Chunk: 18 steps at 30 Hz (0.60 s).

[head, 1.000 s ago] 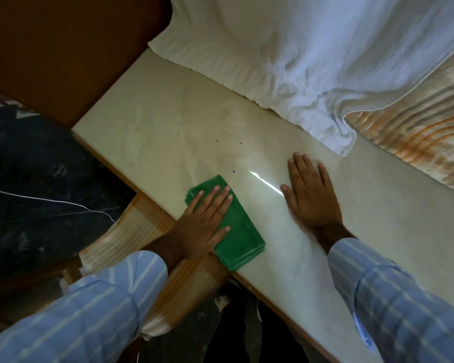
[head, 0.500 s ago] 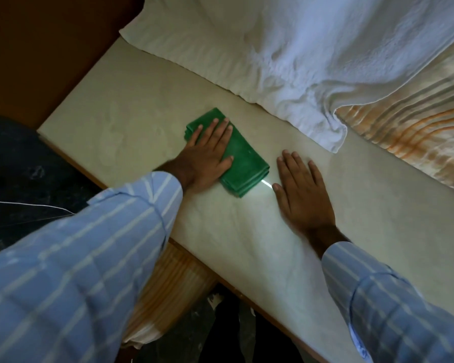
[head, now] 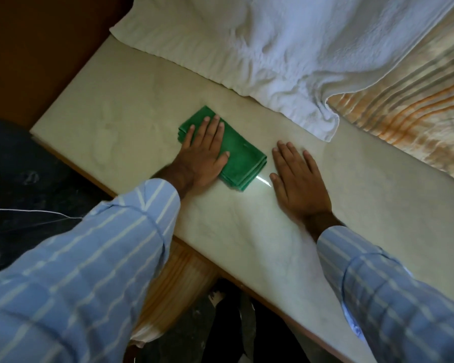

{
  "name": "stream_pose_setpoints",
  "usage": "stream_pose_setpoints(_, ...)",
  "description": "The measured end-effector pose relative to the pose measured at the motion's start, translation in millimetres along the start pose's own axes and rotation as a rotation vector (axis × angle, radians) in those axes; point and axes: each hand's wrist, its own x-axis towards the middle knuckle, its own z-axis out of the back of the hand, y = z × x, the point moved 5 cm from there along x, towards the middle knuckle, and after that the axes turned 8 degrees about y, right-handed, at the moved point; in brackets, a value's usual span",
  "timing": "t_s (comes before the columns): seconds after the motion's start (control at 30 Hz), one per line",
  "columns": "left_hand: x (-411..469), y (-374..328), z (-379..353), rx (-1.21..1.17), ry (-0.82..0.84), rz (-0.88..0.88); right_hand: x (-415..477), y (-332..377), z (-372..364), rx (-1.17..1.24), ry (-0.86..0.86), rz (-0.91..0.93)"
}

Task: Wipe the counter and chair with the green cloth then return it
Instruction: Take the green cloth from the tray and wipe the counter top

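A folded green cloth (head: 240,157) lies flat on the pale marble counter (head: 121,121), a little left of the middle. My left hand (head: 203,155) presses down on the cloth's left half with flat, spread fingers. Just right of the cloth, my right hand (head: 298,183) rests palm-down on the bare counter with its fingers apart, holding nothing. Under the counter's front edge shows the striped wooden seat of a chair (head: 178,284), partly hidden by my left sleeve.
A white towel (head: 273,48) lies crumpled along the counter's far side, over an orange striped fabric (head: 409,100) at the right. A brown wooden panel (head: 42,48) stands at the far left. Dark floor (head: 24,179) lies below the counter's left end.
My left hand has pushed the green cloth from the counter's front edge away toward the towel, where it now lies beside my right hand. The right hand has stayed flat in place.
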Motion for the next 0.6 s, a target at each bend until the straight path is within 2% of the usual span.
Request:
stream_pose_setpoints(0.37,-150.0,-32.1,-77.0,-0.063,-0.006,0.049,-0.2,2.1,2.1,-0.011,0.007,0.001)
stream_pose_setpoints(0.6,-115.0,-24.1,-66.5,-0.159,0.021,0.194,0.0,2.0,1.4,-0.014,0.009,0.008)
